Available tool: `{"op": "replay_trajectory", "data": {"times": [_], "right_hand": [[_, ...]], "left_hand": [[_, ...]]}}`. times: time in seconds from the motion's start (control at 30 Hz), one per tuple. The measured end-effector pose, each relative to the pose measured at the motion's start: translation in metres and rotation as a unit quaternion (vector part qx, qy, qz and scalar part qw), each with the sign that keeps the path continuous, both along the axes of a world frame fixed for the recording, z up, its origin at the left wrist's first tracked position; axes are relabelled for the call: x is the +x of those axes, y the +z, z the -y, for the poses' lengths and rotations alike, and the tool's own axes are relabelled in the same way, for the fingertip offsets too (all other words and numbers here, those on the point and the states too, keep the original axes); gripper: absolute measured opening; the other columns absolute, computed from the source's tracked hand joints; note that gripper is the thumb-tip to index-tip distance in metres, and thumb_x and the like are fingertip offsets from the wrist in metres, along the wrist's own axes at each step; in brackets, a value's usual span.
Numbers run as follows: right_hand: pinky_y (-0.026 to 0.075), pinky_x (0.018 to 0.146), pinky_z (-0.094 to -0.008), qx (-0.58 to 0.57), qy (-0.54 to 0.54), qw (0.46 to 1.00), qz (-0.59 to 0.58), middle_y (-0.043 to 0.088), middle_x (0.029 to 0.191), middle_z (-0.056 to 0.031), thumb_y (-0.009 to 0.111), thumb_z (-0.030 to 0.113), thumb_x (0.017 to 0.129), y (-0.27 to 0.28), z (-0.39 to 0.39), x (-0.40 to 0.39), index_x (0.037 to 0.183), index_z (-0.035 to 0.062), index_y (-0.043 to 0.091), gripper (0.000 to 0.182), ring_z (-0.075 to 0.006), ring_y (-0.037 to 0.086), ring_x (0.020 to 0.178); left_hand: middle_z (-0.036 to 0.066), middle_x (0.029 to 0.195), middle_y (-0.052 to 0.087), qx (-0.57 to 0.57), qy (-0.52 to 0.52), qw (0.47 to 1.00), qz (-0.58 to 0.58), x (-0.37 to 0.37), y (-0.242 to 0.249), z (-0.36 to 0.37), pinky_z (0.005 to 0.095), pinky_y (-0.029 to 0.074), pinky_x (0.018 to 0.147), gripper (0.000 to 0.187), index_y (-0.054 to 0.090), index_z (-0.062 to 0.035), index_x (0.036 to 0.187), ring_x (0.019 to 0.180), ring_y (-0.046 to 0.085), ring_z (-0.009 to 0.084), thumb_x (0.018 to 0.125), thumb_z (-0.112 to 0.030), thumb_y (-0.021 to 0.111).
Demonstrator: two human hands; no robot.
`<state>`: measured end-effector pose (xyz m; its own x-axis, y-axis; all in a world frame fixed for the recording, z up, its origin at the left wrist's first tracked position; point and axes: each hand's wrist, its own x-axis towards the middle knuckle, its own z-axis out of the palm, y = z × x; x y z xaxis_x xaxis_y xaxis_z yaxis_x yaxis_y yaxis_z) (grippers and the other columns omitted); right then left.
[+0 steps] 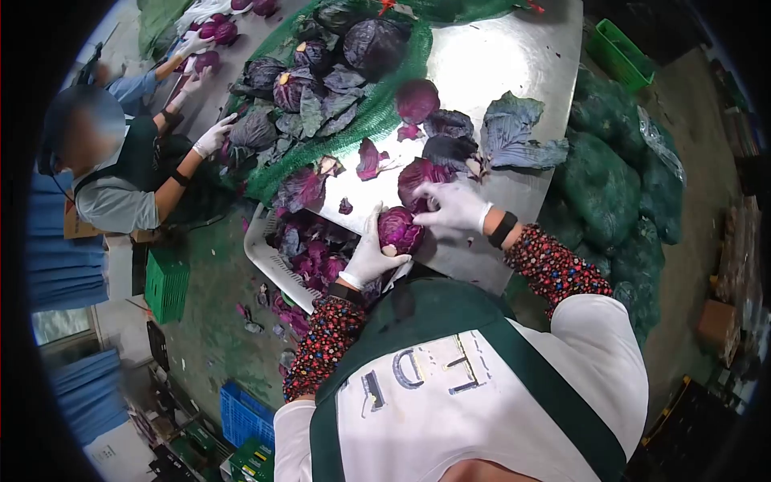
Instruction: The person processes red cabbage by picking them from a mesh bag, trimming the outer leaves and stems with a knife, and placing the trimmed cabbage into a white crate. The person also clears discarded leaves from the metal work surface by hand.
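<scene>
My gloved left hand (368, 255) is wrapped round a small red cabbage (400, 231) at the near edge of the metal table (466, 68). Its pale cut stem faces toward me. At the cabbage's upper right side, the fingers of my gloved right hand (454, 206) are curled together; what lies between them is hard to make out. Just behind them sits another red cabbage (419, 178), partly covered by the right hand. Loose purple leaves (371, 159) and a large grey-green outer leaf (518, 132) lie farther back.
A white crate (269, 255) of purple leaf scraps stands below the table edge. Dark cabbages (376, 46) lie on green netting (385, 112). Full green net sacks (598, 181) are piled at right. Co-workers (120, 161) with gloved hands work at left.
</scene>
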<state>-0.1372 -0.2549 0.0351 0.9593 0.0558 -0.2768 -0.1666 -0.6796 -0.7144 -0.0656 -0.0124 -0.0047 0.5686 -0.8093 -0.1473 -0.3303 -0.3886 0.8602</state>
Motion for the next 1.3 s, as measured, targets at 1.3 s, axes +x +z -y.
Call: {"op": "replay_trajectory", "data": {"times": [1.3], "right_hand": [[0.041, 0.042, -0.0251, 0.306, -0.170, 0.935, -0.059, 0.057, 0.069, -0.0001, 0.069, 0.034, 0.086, -0.048, -0.005, -0.001, 0.122, 0.0094, 0.061, 0.045, -0.0082, 0.048, 0.045]], "left_hand": [[0.020, 0.134, 0.038, -0.095, 0.071, 0.992, 0.039, 0.003, -0.015, 0.021, 0.0397, 0.030, 0.111, 0.106, 0.026, -0.0021, 0.141, 0.130, 0.036, 0.0332, 0.058, -0.022, 0.088]]}}
